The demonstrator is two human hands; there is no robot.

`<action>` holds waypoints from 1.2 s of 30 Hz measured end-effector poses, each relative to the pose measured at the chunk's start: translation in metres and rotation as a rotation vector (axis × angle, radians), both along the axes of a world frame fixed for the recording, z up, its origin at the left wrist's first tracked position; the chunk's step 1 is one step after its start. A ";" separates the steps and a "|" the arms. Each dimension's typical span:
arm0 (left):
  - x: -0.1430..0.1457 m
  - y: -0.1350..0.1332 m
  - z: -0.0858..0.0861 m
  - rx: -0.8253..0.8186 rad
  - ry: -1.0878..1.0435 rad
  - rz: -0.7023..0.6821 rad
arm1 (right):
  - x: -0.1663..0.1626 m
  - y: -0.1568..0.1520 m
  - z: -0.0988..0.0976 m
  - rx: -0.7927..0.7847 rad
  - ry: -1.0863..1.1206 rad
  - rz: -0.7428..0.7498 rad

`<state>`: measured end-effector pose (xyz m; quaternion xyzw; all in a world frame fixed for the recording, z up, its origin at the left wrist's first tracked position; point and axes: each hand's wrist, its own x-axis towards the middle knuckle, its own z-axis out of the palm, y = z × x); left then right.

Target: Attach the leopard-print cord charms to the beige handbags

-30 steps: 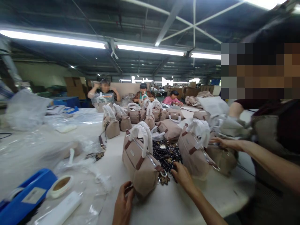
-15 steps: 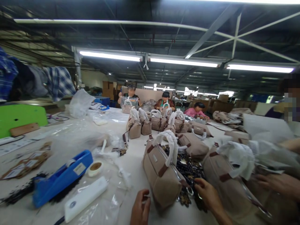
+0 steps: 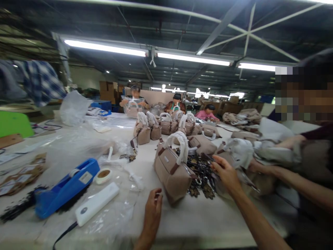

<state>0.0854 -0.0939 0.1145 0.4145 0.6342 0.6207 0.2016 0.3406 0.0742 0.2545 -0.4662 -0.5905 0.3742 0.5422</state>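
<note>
A beige handbag [image 3: 170, 172] with brown trim and white-wrapped handles [image 3: 180, 145] stands on the white table [image 3: 197, 222] in front of me. My left hand [image 3: 153, 211] is just short of the bag's near end, with its fingertips pinched on a small pale piece that I cannot make out. My right hand [image 3: 224, 173] is raised to the right of the bag, over a heap of dark patterned charms [image 3: 200, 170]. It is blurred, so its grip is unclear.
A blue tape dispenser [image 3: 66, 187], a tape roll [image 3: 103, 175] and a white slab on a cord [image 3: 96, 203] lie at left among clear plastic bags. Several more beige bags [image 3: 161, 126] stand farther back. A co-worker's arm [image 3: 291, 178] handles bags at right; three people sit at the far end.
My right hand has lifted off the ring at the bag's near right corner and moved up and right over the charms. The view has swung left. My left hand stays by the bag's end.
</note>
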 end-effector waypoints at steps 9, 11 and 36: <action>0.046 -0.027 0.047 0.076 0.119 -0.327 | -0.002 -0.086 0.037 -0.141 0.409 0.350; 0.059 -0.029 0.066 0.060 0.052 -0.458 | -0.001 -0.112 0.029 -0.209 0.415 0.391; 0.048 -0.045 0.097 -0.006 -0.682 -0.529 | -0.011 -0.188 -0.024 -0.542 0.435 0.419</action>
